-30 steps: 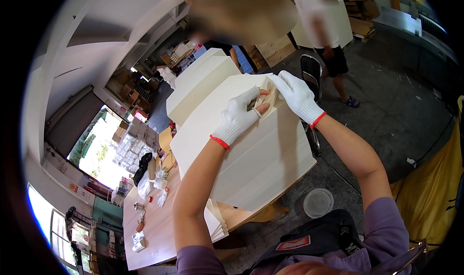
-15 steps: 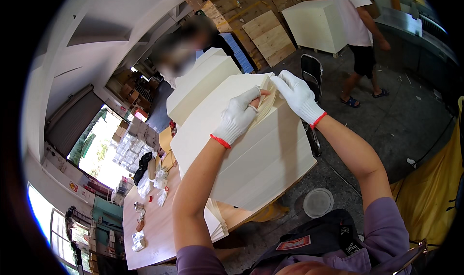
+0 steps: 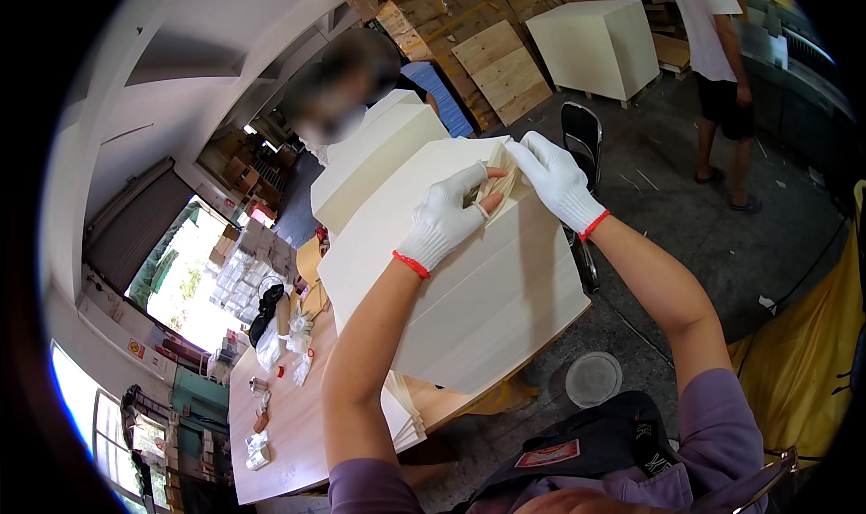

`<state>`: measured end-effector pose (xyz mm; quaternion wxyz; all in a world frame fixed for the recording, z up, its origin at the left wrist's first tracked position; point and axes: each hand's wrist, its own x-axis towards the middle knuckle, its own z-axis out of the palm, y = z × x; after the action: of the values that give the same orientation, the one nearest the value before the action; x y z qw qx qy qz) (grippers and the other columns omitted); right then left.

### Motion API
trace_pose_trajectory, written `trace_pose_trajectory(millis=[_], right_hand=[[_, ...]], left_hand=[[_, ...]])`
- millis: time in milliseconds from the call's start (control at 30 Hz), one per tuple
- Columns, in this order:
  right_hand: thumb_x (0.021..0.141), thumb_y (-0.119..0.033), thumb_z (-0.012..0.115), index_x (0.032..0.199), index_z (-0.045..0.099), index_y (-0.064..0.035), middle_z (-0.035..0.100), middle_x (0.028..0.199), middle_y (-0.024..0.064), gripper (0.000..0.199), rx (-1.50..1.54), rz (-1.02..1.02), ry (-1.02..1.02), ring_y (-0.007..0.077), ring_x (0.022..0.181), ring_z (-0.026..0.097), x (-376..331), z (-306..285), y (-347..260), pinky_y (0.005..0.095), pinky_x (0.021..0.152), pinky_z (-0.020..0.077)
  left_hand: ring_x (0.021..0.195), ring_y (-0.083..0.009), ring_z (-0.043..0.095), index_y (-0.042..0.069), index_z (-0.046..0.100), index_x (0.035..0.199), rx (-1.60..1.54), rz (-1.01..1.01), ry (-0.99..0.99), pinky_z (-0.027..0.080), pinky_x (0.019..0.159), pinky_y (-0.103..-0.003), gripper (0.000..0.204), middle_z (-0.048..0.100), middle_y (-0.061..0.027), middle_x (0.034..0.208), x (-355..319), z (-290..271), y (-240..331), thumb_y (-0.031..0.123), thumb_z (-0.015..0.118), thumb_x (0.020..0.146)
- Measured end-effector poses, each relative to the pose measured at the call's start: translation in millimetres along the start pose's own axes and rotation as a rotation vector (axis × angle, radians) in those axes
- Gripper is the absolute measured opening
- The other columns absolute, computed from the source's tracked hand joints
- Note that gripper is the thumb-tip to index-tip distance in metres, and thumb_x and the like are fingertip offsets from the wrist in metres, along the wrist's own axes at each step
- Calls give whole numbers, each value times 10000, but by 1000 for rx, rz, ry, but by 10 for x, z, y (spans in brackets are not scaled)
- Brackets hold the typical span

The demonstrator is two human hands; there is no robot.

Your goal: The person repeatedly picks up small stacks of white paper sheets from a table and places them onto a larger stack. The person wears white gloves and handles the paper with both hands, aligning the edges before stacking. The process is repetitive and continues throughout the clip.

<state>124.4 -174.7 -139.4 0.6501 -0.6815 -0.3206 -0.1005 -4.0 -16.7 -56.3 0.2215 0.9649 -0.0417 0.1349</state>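
Standing on the table [image 3: 298, 442], the near paper stack [image 3: 492, 306] has bent sheets [image 3: 508, 192] at its far right corner. The left hand [image 3: 448, 209] touches them, thumb and finger apart; whether the right hand [image 3: 554, 182] grips, I cannot tell. Uneven pressing could crease them.

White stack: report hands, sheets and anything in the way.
Left hand at fanned sheets, bare thumb and finger showing. Right hand at their edge. White stack beneath. Black chair nearby, right, not between hands.
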Motion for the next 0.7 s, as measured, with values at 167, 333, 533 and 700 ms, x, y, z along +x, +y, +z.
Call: trace_pose_trajectory(millis=[167,333,533,700], right_hand=[[1089,-555,532,984,615,-51,630,819,148,522,-33,14,-16,319,781,635,15,-33,11,403,764,495],[1057,-567,584,1024,679,-60,699,848,98,517,-3,82,93,212,833,694,-1,-327,-16,375,799,514],[1010,-699,506,963,691,-68,752,918,162,659,-460,88,-130,373,890,725,-103,-426,17,460,804,526],[995,-669,536,870,654,-82,695,807,140,612,-612,-54,-261,357,821,701,-89,-408,-91,460,723,495]], left_hand=[[885,-221,685,166,712,1371,105,21,5,547,860,-362,442,726,-110,982,-21,8,52,153,742,931],[981,-327,744,188,706,1377,189,178,139,574,880,-417,515,760,-156,1102,-119,93,20,103,696,869],[1029,-378,727,199,726,1235,341,19,132,583,879,-471,357,755,-96,1166,-163,71,114,229,705,880],[1016,-383,726,176,742,1192,311,19,96,575,865,-476,314,757,-105,1160,-136,38,165,245,702,889]])
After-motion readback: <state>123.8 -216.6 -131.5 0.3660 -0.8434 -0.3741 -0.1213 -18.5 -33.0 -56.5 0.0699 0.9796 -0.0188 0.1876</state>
